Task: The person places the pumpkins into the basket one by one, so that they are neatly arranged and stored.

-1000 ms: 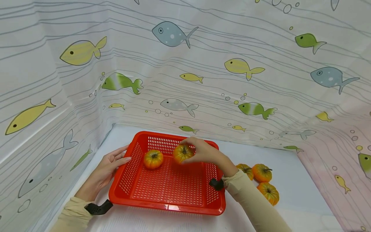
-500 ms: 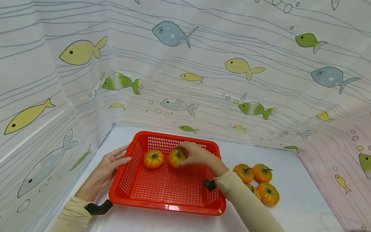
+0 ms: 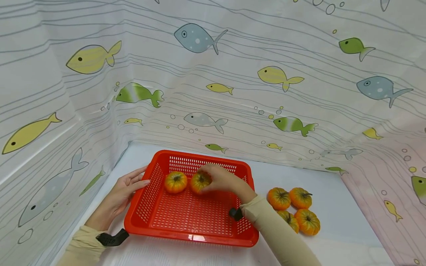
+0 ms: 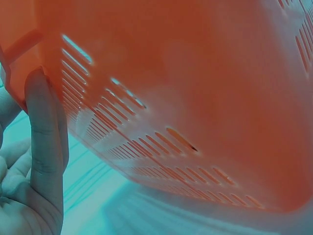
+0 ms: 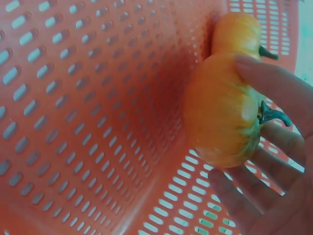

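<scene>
My right hand [image 3: 217, 179] holds a small orange-yellow pumpkin [image 3: 198, 183] low in the red plastic basket [image 3: 193, 235]. In the right wrist view the thumb lies over one side of this pumpkin [image 5: 222, 115], the fingers on the opposite side, and its dark stem points toward the palm. Another small pumpkin [image 3: 175, 182] sits just left of it in the basket's back left part. At the left side of the basket is my left hand [image 3: 124, 190], digits extended to the rim. In the left wrist view one straight digit of this hand [image 4: 46, 142] touches the rim from outside.
Several more small pumpkins [image 3: 307, 221] lie in a cluster on the white table [image 3: 336, 207], right of the basket. Behind and at both sides hangs a white curtain [image 3: 159, 122] printed with fish. The basket has slotted walls and a raised rim all round.
My right hand has moved left and slightly down with its pumpkin, bringing it closer to the other one in the basket. The left hand keeps its place at the rim.
</scene>
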`<state>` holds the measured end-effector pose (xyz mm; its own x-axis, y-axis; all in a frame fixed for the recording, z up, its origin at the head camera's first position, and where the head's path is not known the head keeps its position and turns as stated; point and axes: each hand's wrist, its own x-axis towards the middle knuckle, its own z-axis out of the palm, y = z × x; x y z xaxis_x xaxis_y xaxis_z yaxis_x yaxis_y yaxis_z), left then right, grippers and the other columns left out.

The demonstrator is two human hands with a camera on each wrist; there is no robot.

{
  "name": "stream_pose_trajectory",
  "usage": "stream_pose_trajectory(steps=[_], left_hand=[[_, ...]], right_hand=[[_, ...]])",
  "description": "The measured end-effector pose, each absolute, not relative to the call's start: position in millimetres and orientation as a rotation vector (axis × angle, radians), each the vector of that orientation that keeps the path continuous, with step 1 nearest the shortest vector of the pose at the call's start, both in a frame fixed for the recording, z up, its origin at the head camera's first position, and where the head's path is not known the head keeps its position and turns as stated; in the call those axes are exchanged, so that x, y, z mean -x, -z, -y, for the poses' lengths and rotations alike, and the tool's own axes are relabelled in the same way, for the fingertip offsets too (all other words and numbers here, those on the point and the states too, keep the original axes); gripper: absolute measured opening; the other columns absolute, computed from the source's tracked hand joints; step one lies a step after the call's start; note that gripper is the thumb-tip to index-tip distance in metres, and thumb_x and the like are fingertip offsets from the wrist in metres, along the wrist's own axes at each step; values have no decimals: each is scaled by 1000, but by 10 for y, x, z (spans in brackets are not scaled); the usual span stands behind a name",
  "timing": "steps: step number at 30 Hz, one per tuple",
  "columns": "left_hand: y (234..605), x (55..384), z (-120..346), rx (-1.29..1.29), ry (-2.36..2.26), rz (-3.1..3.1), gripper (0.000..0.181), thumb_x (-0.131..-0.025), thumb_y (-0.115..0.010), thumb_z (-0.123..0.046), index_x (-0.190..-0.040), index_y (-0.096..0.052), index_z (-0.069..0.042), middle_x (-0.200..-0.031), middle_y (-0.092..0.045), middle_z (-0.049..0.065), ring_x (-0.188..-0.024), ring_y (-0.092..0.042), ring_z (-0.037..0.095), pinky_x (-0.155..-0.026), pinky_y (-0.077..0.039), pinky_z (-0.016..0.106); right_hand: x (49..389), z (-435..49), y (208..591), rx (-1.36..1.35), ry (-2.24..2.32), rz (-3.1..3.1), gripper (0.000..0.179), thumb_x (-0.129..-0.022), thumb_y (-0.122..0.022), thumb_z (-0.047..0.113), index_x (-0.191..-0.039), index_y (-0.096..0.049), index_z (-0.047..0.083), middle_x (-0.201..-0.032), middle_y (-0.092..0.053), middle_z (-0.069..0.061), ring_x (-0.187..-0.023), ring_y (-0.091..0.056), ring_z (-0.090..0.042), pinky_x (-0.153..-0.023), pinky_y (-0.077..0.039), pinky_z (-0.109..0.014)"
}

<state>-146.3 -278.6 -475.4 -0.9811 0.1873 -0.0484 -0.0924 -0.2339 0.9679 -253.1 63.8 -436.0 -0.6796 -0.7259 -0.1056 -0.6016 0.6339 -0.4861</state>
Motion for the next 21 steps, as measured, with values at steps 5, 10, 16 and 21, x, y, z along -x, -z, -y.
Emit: stream_pose_trajectory(steps=[5,10,16,21], left_hand=[[4746,1466,2789,-113,-2331,-1825,65,-104,-56,-4,-161,-25,-1,-111,-73,-4,-100,-76,14,-85,-64,38],[4745,1467,2789,-115,-2328,-1818,65,-104,-56,-4,-161,-24,0,-110,-72,-4,-100,-76,14,-85,-64,39],[4734,1462,2780,-116,-2326,-1823,65,-105,-56,-5,-162,-24,0,-111,-73,-4,-101,-76,14,-85,-64,39],[4734,1452,2780,-107,-2329,-1817,64,-105,-56,-5,-161,-26,-2,-113,-73,-4,-102,-76,15,-86,-64,40]], right_hand=[[2512,-578,4389,1093,566,-2570,63,-84,-87,35,-138,-63,16,-136,-67,1,-124,-60,-16,-111,-51,-35],[2490,-559,4399,1086,548,-2576,64,-84,-86,36,-140,-62,15,-138,-66,0,-126,-60,-16,-112,-51,-35],[2482,-558,4400,1086,511,-2615,63,-85,-85,38,-139,-64,15,-141,-63,-2,-131,-58,-19,-115,-50,-36],[2478,-552,4394,1070,505,-2615,63,-85,-85,38,-140,-63,15,-142,-63,-2,-133,-57,-19,-116,-49,-37]])
